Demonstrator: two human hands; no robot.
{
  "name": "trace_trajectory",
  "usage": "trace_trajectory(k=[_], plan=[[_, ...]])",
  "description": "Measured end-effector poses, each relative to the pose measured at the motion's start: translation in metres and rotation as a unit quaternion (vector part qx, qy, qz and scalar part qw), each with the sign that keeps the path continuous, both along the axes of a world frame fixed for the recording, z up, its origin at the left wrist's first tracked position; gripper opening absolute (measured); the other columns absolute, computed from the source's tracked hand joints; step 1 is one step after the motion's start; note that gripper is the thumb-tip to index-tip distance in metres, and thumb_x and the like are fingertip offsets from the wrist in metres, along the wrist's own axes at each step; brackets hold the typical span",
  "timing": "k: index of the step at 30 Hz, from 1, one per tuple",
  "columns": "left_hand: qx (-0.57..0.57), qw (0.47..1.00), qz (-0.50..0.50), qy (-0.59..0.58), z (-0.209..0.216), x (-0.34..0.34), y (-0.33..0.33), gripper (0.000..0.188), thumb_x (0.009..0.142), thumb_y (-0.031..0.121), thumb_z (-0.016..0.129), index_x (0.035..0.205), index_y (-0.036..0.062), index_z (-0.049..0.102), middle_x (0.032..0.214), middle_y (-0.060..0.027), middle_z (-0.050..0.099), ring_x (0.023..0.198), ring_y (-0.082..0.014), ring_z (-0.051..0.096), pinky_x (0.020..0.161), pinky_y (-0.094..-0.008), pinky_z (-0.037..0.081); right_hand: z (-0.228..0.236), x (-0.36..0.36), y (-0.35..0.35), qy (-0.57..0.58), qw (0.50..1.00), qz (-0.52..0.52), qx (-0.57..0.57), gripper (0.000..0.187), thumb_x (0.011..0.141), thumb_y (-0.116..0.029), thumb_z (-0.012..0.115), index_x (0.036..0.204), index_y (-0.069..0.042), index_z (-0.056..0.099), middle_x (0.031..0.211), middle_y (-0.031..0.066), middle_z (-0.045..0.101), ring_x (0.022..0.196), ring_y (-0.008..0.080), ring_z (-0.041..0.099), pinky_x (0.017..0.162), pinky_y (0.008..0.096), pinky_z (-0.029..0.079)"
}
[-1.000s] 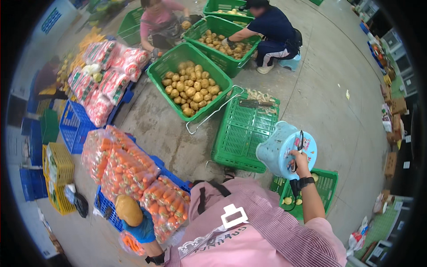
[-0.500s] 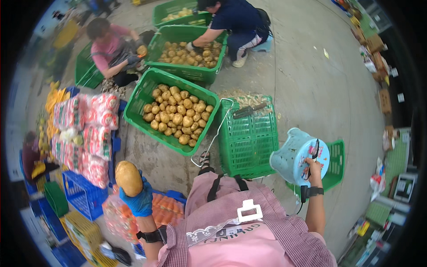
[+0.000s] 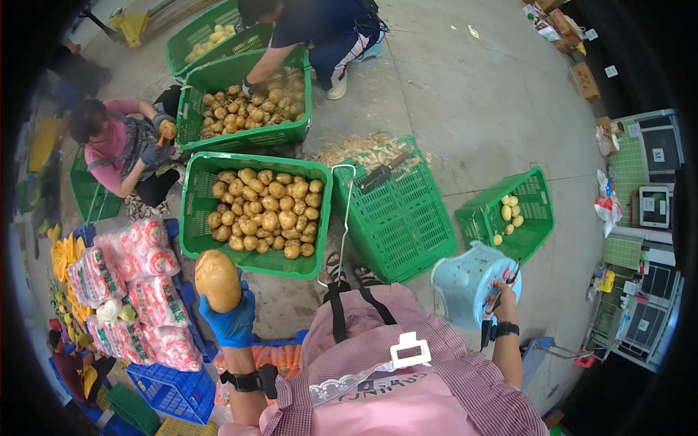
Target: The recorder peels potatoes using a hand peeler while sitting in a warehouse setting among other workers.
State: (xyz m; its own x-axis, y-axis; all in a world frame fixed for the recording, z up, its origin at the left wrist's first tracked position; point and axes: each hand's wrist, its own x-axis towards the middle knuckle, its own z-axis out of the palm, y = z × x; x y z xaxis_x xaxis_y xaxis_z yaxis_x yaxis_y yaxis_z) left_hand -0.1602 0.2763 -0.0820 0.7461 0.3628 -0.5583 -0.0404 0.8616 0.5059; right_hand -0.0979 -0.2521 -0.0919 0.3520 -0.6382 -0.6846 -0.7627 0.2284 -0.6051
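My left hand (image 3: 231,317), in a blue glove, is closed around a large unpeeled potato (image 3: 218,280) and holds it up at my left. On the other side, my bare right hand (image 3: 504,304) grips a light blue plastic stool (image 3: 459,285) at its seat; the stool hangs tilted. A slim dark tool (image 3: 513,273) sticks up from the same hand, its kind unclear. Ahead of my left hand is a green crate (image 3: 320,218) of unpeeled potatoes (image 3: 265,211). Beyond the stool, a smaller green crate (image 3: 536,196) holds several pale peeled potatoes (image 3: 511,211).
An upturned green crate (image 3: 407,225) near my feet bears a dark knife-like tool (image 3: 384,173) and peel scraps (image 3: 360,150). Two co-workers, in pink (image 3: 109,156) and dark blue (image 3: 305,33), sit around another potato crate (image 3: 291,131). Stacked sacks (image 3: 156,298) stand at left.
My view has shifted and turned. The stool no longer covers the smaller green crate, so its peeled potatoes show. Both hands keep their hold.
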Motion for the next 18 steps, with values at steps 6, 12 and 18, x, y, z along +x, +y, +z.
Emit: trace_trajectory(k=[6, 12, 18], plan=[[-0.044, 0.996, -0.010, 0.074, -0.038, 0.026, -0.003, 0.068, 0.066, 0.050, 0.054, 0.116, 0.0073, 0.040, 0.104, -0.0133, 0.050, 0.082, -0.0238, 0.051, 0.066, -0.0330, 0.045, 0.033, -0.038, -0.010, 0.029, 0.997, -0.057, -0.049, 0.014, 0.073, -0.018, 0.058, 0.074, -0.005, 0.055, 0.054, 0.0059, 0.048, 0.039, 0.0160, 0.044, 0.035, 0.0269, 0.034], [0.056, 0.988, -0.078, 0.117, -0.052, 0.049, -0.007, 0.064, 0.070, 0.050, 0.052, 0.117, 0.0079, 0.040, 0.109, -0.0122, 0.049, 0.092, -0.0229, 0.049, 0.074, -0.0334, 0.044, 0.046, -0.064, -0.010, 0.054, 0.995, -0.031, -0.073, 0.016, 0.074, -0.018, 0.056, 0.075, -0.002, 0.057, 0.057, 0.0060, 0.051, 0.042, 0.0146, 0.046, 0.038, 0.0264, 0.036], [-0.024, 0.987, -0.147, 0.068, -0.068, 0.080, -0.024, 0.060, 0.072, 0.043, 0.051, 0.119, 0.0080, 0.038, 0.113, -0.0125, 0.047, 0.097, -0.0229, 0.047, 0.078, -0.0346, 0.041, 0.046, -0.095, -0.019, 0.077, 0.994, -0.028, -0.070, 0.018, 0.074, -0.020, 0.054, 0.074, -0.002, 0.057, 0.057, 0.0056, 0.051, 0.040, 0.0147, 0.045, 0.036, 0.0282, 0.037]])
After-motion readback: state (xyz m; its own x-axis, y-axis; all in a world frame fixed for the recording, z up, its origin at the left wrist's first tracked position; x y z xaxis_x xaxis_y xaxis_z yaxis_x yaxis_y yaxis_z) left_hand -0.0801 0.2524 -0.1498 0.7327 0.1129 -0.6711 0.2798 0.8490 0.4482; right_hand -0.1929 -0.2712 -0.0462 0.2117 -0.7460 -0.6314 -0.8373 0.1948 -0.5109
